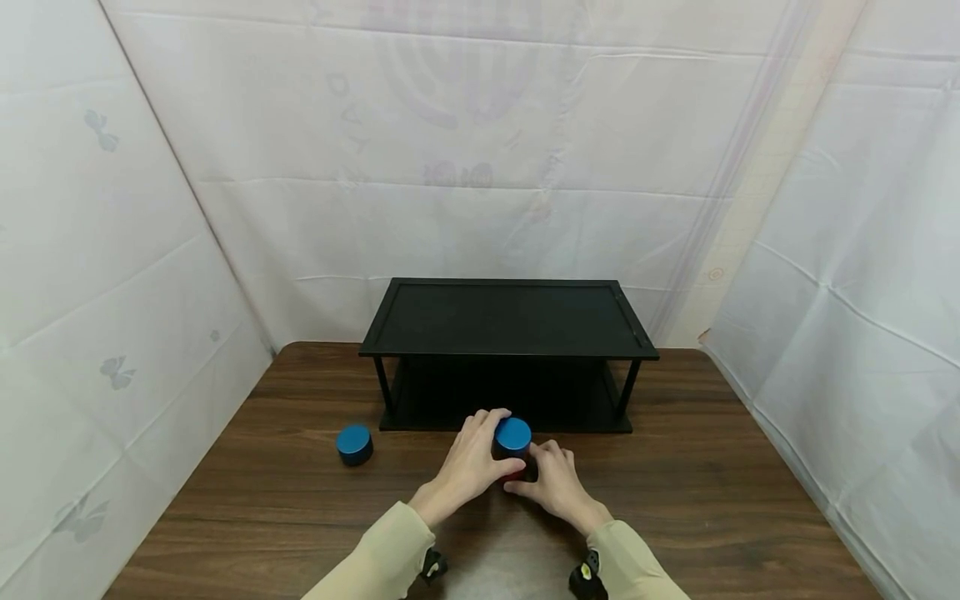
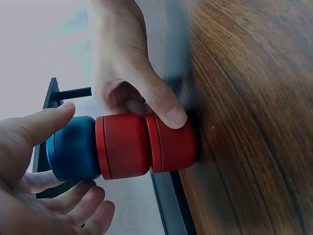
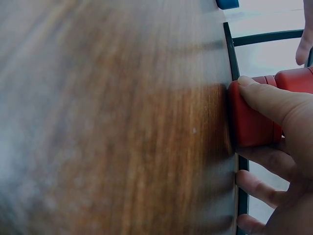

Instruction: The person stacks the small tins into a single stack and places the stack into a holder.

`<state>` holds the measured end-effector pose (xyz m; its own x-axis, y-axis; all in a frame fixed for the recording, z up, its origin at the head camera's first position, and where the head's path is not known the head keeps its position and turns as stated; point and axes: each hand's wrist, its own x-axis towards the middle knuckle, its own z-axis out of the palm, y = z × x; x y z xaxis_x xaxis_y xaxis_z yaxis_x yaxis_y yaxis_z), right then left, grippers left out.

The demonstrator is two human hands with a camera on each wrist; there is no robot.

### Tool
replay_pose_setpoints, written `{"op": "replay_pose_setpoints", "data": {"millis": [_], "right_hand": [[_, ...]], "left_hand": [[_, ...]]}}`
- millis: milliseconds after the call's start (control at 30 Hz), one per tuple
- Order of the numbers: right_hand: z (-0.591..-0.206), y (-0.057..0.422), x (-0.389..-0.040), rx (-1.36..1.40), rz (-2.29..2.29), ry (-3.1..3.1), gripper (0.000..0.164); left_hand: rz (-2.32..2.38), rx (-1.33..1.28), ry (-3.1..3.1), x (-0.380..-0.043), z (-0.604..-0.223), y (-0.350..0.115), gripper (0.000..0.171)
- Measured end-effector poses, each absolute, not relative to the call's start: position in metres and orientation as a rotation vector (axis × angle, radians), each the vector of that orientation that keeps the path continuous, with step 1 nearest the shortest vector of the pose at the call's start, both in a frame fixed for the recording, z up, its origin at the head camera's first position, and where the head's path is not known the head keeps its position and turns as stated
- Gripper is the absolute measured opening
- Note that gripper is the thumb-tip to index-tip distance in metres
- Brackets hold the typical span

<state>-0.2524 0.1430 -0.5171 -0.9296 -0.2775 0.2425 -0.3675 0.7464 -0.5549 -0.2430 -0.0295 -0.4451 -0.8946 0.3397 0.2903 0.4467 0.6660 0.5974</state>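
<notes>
Three small round lidded tins stand stacked on the table in front of the black shelf. On top is a blue tin (image 2: 76,149); below it come a middle red tin (image 2: 124,147) and a bottom red tin (image 3: 252,115). My left hand (image 1: 471,457) holds the blue tin, thumb on the near side and fingers curled round the far side. Low on the stack, my right hand (image 1: 557,483) grips the bottom red tin between thumb and fingers. Another blue tin (image 1: 354,445) sits apart on the table, to the left of my left hand.
A black two-level shelf (image 1: 506,317) stands at the back of the brown wooden table (image 1: 262,508), its lower board right behind the stack. White sheets (image 1: 465,150) hang behind and at both sides.
</notes>
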Motion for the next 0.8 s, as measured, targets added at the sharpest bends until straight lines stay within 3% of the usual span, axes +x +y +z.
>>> {"op": "replay_pose_setpoints", "data": {"millis": [800], "right_hand": [[-0.518,0.143,-0.253,0.501,0.92,-2.806,0.056]], "left_hand": [[-1.047,-0.663,-2.719,-0.239,-0.448,-0.046,0.069]]}}
